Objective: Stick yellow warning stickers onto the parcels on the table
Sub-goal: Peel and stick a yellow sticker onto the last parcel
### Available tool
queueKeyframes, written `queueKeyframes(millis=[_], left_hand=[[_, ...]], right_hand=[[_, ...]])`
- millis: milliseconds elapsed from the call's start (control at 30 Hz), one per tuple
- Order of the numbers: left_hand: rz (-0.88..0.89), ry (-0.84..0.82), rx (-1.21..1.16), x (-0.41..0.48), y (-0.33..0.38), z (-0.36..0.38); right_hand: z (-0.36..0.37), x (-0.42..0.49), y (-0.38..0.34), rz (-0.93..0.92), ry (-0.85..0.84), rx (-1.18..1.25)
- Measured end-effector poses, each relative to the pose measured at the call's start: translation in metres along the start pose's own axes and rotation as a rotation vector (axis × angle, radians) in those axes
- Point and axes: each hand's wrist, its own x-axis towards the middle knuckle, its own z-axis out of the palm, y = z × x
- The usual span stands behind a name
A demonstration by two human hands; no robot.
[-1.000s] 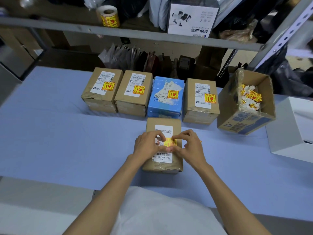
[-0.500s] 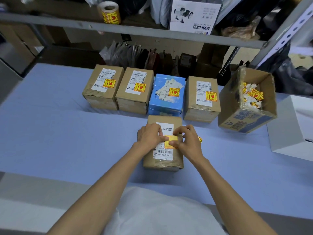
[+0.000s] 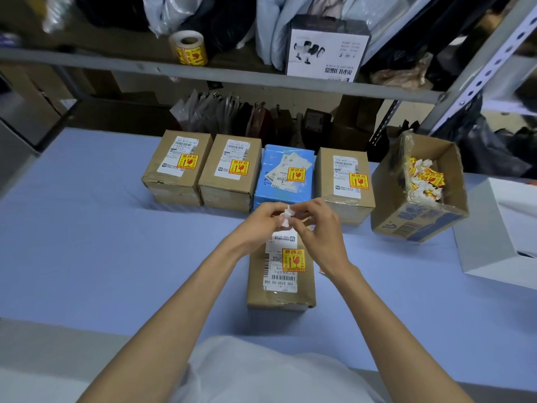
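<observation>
A brown parcel [image 3: 280, 292] lies on the blue table in front of me, with a yellow warning sticker [image 3: 293, 260] stuck on its white label. Above its far end, my left hand [image 3: 258, 222] and my right hand [image 3: 315, 225] both pinch a small crumpled piece of white backing paper [image 3: 286, 218]. Behind them stands a row of stickered parcels: two brown ones on the left [image 3: 177, 167] [image 3: 229, 173], a blue one [image 3: 286, 175] and another brown one [image 3: 344, 181].
An open cardboard box [image 3: 418, 216] holding several yellow sticker scraps sits at the right, beside a white box [image 3: 499, 228]. A sticker roll [image 3: 189, 48] stands on the metal shelf [image 3: 220, 77] behind the table. A small yellow scrap [image 3: 321, 270] lies by my right wrist.
The sticker that my hands pressed on the front parcel now sits flat on its label. Both hands have lifted toward the parcel's far end and now pinch white backing paper.
</observation>
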Motion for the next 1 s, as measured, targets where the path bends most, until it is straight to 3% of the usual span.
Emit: queueKeyframes(millis=[200, 400, 533, 700, 900, 1000], left_hand=[[0.042, 0.206, -0.247, 0.001, 0.01, -0.003], [0.158, 0.191, -0.312, 0.005, 0.019, 0.005], [0.205, 0.083, -0.324, 0.008, 0.021, 0.005], [0.206, 0.178, -0.244, 0.016, 0.023, 0.017], [0.201, 0.26, -0.231, 0.018, 0.016, 0.017], [0.162, 0.2, -0.273, 0.018, 0.015, 0.016]], right_hand=[[-0.007, 0.006, -0.001, -0.058, 0.033, -0.034], [-0.009, 0.007, -0.01, 0.009, 0.151, 0.101], [-0.016, 0.013, -0.009, 0.116, 0.217, 0.198], [-0.018, 0.012, -0.013, 0.121, 0.259, 0.263], [-0.019, 0.009, -0.016, 0.076, 0.149, 0.249], [-0.021, 0.008, -0.013, 0.074, 0.133, 0.234]])
